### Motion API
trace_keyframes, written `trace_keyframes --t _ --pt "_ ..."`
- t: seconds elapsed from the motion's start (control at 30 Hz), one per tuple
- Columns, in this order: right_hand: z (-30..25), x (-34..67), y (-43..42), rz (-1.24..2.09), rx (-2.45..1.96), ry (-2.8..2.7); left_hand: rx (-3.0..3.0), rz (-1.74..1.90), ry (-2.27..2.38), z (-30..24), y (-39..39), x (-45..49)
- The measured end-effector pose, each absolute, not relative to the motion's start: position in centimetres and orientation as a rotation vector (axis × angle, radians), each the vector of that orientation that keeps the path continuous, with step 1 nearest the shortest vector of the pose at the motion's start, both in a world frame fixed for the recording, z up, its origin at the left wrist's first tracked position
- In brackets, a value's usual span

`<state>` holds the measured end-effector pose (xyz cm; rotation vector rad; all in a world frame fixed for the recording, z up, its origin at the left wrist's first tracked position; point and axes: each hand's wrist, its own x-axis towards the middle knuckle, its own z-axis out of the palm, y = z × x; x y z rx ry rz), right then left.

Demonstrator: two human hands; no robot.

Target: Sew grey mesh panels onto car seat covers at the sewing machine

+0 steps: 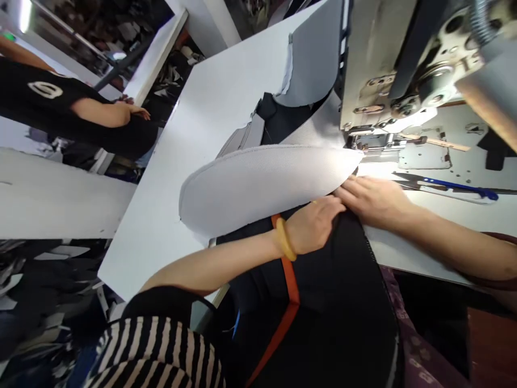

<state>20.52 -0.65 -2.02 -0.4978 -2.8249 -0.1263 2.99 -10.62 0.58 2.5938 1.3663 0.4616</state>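
My left hand [313, 223], with a yellow bangle on the wrist, rests on black fabric [335, 291] that carries an orange strip [288, 280]. Its fingers are curled and pressed against the edge of a grey mesh panel [258, 183]. My right hand [374, 199] lies flat with fingers stretched out, pressing the fabric edges just in front of the sewing machine's presser foot [374, 143]. The grey panel bows up and away to the left of the needle area. Both hands meet at the seam.
The sewing machine head [407, 59] looms at the upper right. Blue-handled snips [452, 186] lie on the white table [194, 124] past my right hand. More grey and black pieces [278, 108] pile behind the panel. Another person in black [81, 108] stands at the left.
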Motion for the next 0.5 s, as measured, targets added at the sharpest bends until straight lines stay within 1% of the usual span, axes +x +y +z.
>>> trace_keyframes --t 0.1,0.2,0.33,0.4,0.5 --pt "-2.6 20.6 -2.3 -0.33 -0.221 -2.628 2.492 0.511 1.508 -1.0 -11.6 1.6" --pt "-2.7 20.9 -3.4 -0.408 -0.116 -2.519 2.396 0.33 1.68 -0.8 -9.3 1.0" --pt "-2.8 21.1 -4.3 -0.32 -0.037 -2.515 2.251 -0.063 1.879 1.1 -4.6 1.5" --pt "-3.1 21.0 -4.5 -0.251 -0.051 -2.547 2.256 -0.186 1.851 1.7 -2.8 1.7" --pt "-3.9 20.8 -4.1 -0.068 -0.085 -2.623 2.349 -0.267 1.734 2.2 -1.0 1.5"
